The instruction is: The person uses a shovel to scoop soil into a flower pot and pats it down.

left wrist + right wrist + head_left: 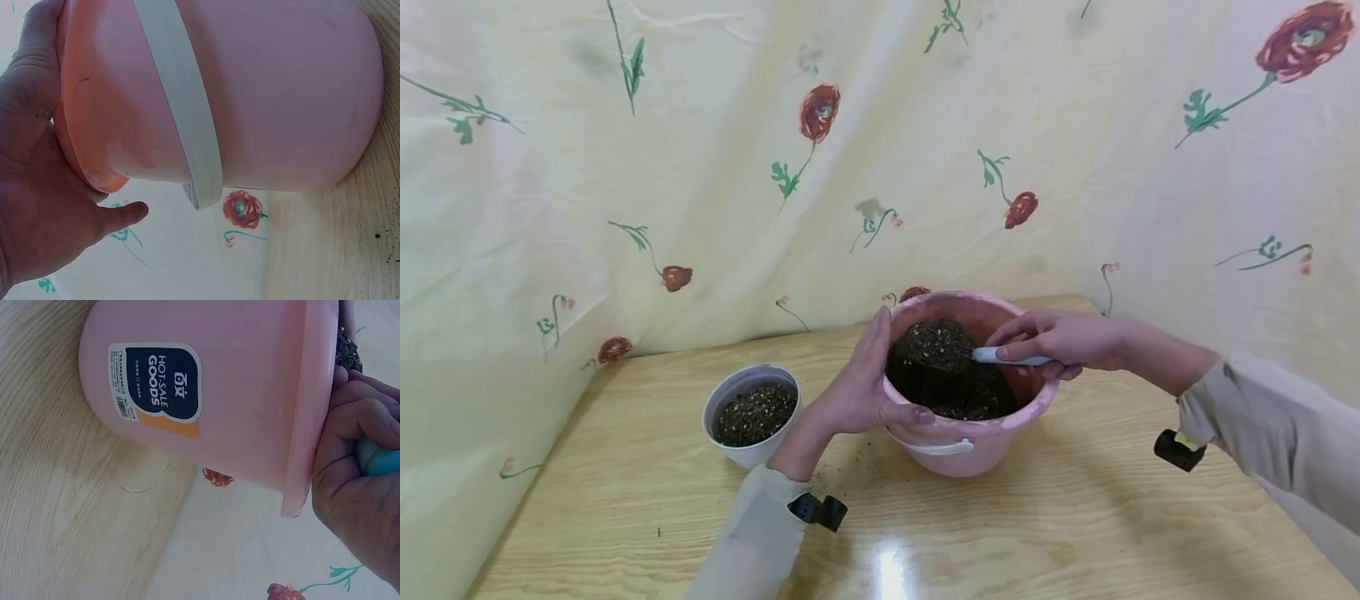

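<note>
A pink bucket (958, 454) with dark potting soil (977, 396) inside stands on the table, its white handle (187, 106) hanging down the side. My left hand (868, 387) holds the bucket's left rim, thumb along the near side and the other fingers along the far left. With my right hand (1048, 342) I grip the light blue handle (1009, 358) of a trowel over the bucket's right rim. A heap of soil (936, 343) lies at the trowel's head inside the bucket and hides the blade. In the right wrist view, the right hand (362, 450) is close against the rim.
Left of the bucket is a white pot (751, 454) holding soil speckled with white bits. Crumbs of soil (857, 467) lie on the wooden table (1000, 542) between them. A flowered cloth (715, 150) hangs behind and at both sides.
</note>
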`<state>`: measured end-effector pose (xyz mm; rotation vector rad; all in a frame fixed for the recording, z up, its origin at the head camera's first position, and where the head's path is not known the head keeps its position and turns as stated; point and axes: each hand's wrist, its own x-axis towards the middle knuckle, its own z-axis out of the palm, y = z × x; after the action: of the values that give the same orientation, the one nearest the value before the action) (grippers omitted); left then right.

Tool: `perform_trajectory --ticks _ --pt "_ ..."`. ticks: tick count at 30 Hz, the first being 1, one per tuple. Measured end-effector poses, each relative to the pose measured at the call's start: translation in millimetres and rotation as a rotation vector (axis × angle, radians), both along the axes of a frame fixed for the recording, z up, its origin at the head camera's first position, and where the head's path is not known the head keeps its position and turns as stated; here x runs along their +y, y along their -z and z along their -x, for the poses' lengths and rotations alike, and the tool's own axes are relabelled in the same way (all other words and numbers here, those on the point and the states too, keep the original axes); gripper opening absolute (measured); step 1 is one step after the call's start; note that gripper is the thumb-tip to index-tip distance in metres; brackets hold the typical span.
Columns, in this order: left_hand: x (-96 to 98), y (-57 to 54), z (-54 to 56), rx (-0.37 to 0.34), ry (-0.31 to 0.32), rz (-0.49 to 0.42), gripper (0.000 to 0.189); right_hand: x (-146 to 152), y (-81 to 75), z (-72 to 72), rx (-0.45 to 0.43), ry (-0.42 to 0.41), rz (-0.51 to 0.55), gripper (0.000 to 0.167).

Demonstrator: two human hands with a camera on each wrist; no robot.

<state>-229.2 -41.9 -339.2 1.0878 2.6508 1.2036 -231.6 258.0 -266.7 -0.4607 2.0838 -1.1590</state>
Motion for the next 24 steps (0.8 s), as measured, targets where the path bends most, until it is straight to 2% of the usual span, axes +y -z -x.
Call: perform_trajectory --ticks 4,8,11,17,21,24 --pt "-1.1 -0.3 -0.2 -0.001 0.010 -0.012 0.142 -1 -2.5 -1.5 0.005 0.013 0.005 0.040" --pt "0.8 2.0 3.3 0.082 0.066 -0.058 0.142 -1 -10.4 -4.7 0.023 0.051 -0.026 0.042" --pt "-0.8 4.0 4.1 0.086 0.068 -0.086 0.142 -3 -16.8 -6.5 0.046 0.071 -0.048 0.041" --pt "-5.8 2.7 0.5 -0.048 -0.009 -0.086 0.141 -6 -29.5 -11.1 0.031 0.083 -0.031 0.040" --pt "-10.9 -1.2 -1.3 -0.070 -0.066 -0.068 0.140 -7 -37.9 -13.1 0.039 0.058 -0.023 0.035" --pt "-14.9 -3.2 -1.6 -0.053 -0.082 -0.067 0.138 -7 -43.5 -14.3 0.051 0.036 -0.014 0.033"
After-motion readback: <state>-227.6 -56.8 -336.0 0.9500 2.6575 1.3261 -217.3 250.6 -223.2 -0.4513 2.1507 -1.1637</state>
